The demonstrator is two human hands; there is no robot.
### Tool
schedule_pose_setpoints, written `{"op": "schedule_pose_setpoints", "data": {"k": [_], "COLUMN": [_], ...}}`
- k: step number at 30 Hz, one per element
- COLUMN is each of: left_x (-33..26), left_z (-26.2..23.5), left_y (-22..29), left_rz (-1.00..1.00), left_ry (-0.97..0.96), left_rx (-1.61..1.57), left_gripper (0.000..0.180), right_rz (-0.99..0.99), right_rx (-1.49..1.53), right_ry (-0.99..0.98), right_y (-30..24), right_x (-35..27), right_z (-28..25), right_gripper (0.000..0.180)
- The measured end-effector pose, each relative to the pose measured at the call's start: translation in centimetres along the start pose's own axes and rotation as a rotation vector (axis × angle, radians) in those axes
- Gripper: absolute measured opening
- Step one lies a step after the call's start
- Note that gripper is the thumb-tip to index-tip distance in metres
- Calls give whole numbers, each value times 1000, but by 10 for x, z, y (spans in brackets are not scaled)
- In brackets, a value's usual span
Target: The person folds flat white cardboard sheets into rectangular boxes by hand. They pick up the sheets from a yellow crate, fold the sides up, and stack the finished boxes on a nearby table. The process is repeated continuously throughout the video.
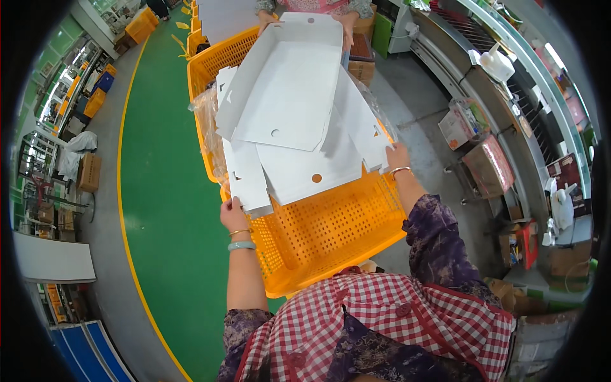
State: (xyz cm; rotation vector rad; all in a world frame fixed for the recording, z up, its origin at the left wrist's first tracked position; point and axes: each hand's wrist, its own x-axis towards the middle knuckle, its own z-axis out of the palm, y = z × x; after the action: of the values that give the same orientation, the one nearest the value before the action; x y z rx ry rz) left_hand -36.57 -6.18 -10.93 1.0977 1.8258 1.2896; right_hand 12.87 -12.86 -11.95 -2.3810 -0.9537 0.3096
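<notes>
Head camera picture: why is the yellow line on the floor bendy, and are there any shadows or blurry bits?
In the head view, the yellow line looks bent, likely by the fisheye lens; a soft shadow falls on the lower cardboard; the left hand and right hand look clear; its sides fade to black.

There are four hands (pixel 398 156), three bangles (pixel 242 246) and at least two white cardboard pieces (pixel 289 83).

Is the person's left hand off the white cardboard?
No, the left hand holds the near left edge of the lower white cardboard.
</notes>
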Motion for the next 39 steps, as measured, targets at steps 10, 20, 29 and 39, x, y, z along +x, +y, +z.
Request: {"op": "schedule_pose_setpoints", "data": {"k": [10,20,29,39], "left_x": [-5,-152,-239,-324], "left_z": [-39,-131,-180,-103], "left_y": [49,109,201,310], "left_rz": [-310,-111,711,861], "left_ry": [-330,-291,52,-536], "left_rx": [-614,-734,-146,132], "left_gripper": [16,19,17,11], "right_rz": [145,-89,-734,-1089], "right_rx": [874,1269,688,755], "right_ry": [-333,-607,-302,-433], "right_y": [-13,14,15,-56], "right_x": [9,-81,-75,-147], "right_z": [-64,-209,-312,-321], "right_gripper": [25,27,24,19]}}
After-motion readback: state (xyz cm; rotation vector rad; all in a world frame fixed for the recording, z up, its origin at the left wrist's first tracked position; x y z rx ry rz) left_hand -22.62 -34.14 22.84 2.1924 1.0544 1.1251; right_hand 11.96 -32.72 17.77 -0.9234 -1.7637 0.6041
